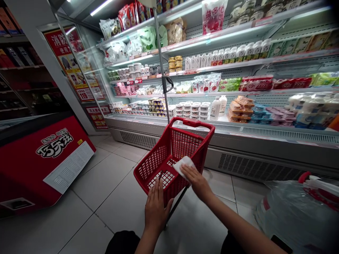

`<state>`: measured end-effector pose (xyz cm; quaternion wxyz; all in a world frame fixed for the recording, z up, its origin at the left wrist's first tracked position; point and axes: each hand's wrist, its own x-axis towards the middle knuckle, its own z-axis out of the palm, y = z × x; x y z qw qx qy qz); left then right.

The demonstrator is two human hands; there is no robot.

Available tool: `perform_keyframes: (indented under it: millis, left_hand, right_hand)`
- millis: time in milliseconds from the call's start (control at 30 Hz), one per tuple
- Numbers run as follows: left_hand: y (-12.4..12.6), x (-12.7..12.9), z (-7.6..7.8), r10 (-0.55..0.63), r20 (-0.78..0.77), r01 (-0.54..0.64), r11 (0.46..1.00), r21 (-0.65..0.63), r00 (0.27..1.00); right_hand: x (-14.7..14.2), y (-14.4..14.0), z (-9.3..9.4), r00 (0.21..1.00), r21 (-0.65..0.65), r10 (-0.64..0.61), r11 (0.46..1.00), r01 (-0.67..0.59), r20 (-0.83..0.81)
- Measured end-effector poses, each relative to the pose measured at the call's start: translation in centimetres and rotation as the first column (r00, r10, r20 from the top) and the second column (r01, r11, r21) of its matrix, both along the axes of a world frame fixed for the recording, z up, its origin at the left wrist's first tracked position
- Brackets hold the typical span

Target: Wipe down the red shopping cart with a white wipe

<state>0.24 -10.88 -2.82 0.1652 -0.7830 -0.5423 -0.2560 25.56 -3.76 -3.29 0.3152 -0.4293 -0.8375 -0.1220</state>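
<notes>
A red plastic shopping basket [152, 164] on a dark metal leg stands on the floor in front of me, its handle [194, 123] toward the fridge. My left hand [156, 203] lies on the basket's near rim with its fingers stretched out, holding nothing. At the right rim, my right hand [194, 180] presses a folded white cloth [184, 165] against the basket; whether it is cloth or paper I cannot tell. The right fingers lie over this wipe, and the thumb is hidden.
An open refrigerated shelf [238, 137] with dairy goods runs behind the basket. A red chest freezer [45, 165] stands at left. Large clear water bottles [293, 208], partly wrapped in plastic, stand at right. Grey tiles [106, 180] cover the floor.
</notes>
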Motion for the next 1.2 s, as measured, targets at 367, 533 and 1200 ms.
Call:
perform_keyframes:
  millis: [367, 533, 1200]
  left_hand:
    - [0.7, -0.8, 1.1, -0.200, -0.029, 0.195, 0.975, -0.110, 0.979]
    - [2.3, -1.1, 0.2, -0.175, -0.123, 0.166, 0.983, -0.080, 0.977]
    - [-0.5, 4.1, -0.2, -0.164, -0.068, 0.159, 0.985, -0.072, 0.984]
  right_hand:
    - [4.4, 0.1, 1.0, 0.996, -0.033, 0.055, 0.998, -0.052, 0.070]
    - [6.7, 2.8, 0.7, 0.996, -0.048, -0.094, 0.994, 0.094, -0.007]
    - [6.7, 0.3, 0.6, 0.998, -0.093, -0.027, 0.995, 0.021, -0.064]
